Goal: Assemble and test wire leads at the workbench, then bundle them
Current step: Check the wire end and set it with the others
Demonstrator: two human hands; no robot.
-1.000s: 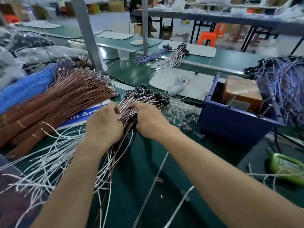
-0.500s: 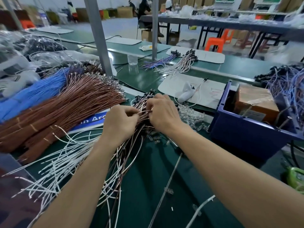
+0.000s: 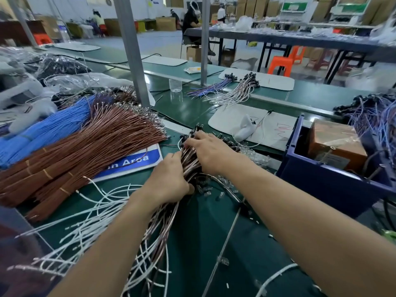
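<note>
A bundle of assembled wire leads, brown and white with black caps at the far end, lies on the green bench. My left hand is wrapped around the bundle's middle. My right hand lies over the capped end, fingers pressing on the black caps. The leads' loose white and brown tails fan out toward me under my left forearm.
Thick sheaves of brown wires and blue wires lie at left. A blue bin with a cardboard box stands at right. Small clear parts lie beside it. A white mat holds a white tool.
Both hands have slid along the lead bundle and gathered it tighter; my right hand has moved up onto the capped end. The view has tilted upward.
</note>
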